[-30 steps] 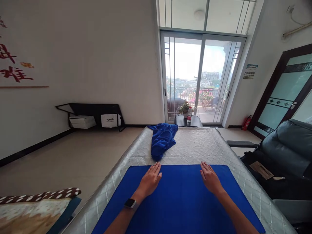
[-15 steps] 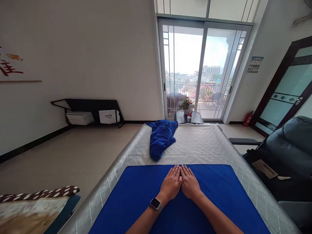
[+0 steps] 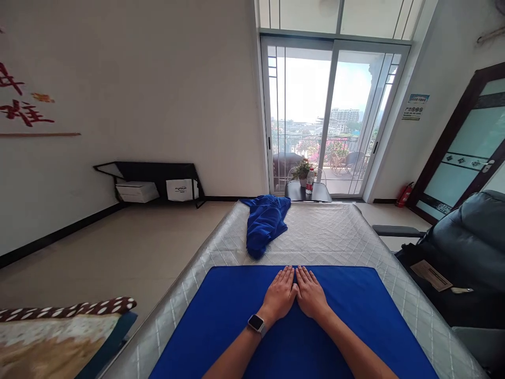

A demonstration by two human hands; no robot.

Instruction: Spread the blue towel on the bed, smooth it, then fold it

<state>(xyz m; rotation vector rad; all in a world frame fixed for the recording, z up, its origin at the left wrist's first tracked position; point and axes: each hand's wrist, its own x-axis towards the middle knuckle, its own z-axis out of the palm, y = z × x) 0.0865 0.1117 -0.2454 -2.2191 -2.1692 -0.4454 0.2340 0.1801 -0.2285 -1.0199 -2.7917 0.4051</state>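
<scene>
A smooth blue cloth lies spread over the near part of a quilted silver-grey mattress. My left hand, with a watch on its wrist, rests flat on this cloth close to its far edge. Beside it my right hand lies flat too, fingers stretched forward. The thumbs meet in the middle, and neither hand grips anything. Beyond the flat cloth, a crumpled blue cloth sits on the mattress, left of its centre.
A small black table holding a potted plant and a bottle stands past the mattress. To the right is a black leather chair. Folded bedding is at lower left; a black rack holds white boxes.
The view has shifted slightly, so the room appears a little farther right. Both hands stay flat on the blue cloth, with the fingertips slightly more apart.
</scene>
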